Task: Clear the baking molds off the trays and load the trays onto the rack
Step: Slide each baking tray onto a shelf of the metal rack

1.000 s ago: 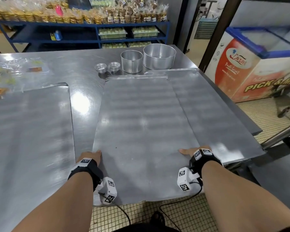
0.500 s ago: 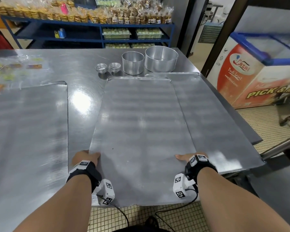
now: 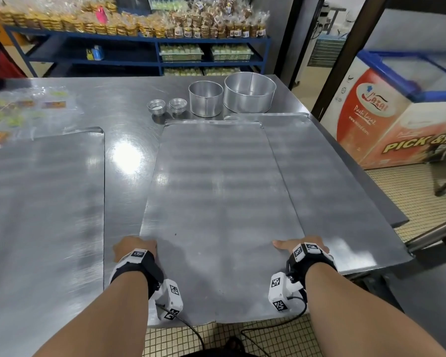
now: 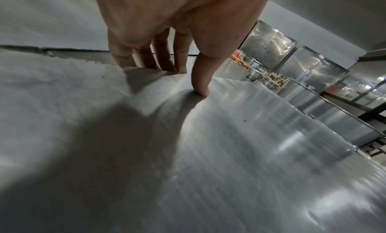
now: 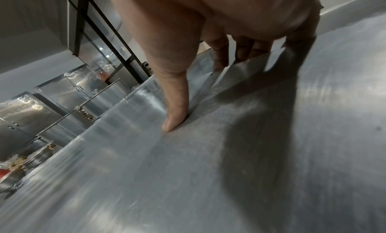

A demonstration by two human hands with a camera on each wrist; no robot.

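Observation:
A large flat metal tray [image 3: 216, 202] lies in front of me, its near end jutting past the table's front edge. My left hand [image 3: 134, 247] grips its left edge, with the thumb [image 4: 200, 86] on top and fingers [image 4: 146, 61] curled under. On the right edge my right hand [image 3: 299, 247] holds the same way, thumb [image 5: 173, 121] pressed on top. The tray partly overlaps a second tray [image 3: 332, 189] on its right. Beyond its far end stand a large round mold [image 3: 249, 92], a medium round mold [image 3: 205, 99] and two stacks of small tart molds [image 3: 155, 107] [image 3: 177, 105].
A third tray [image 3: 41, 215] lies on the steel table [image 3: 124, 104] to the left. Plastic-wrapped labels [image 3: 23, 109] cover the far left corner. A blue shelf [image 3: 139, 55] of packed goods stands behind, a chest freezer [image 3: 397, 112] to the right, and a metal rail [image 3: 435, 230] near the table's right corner.
The tray's near end has shifted slightly left and toward me with both hands on its edges. The hold on it is the same.

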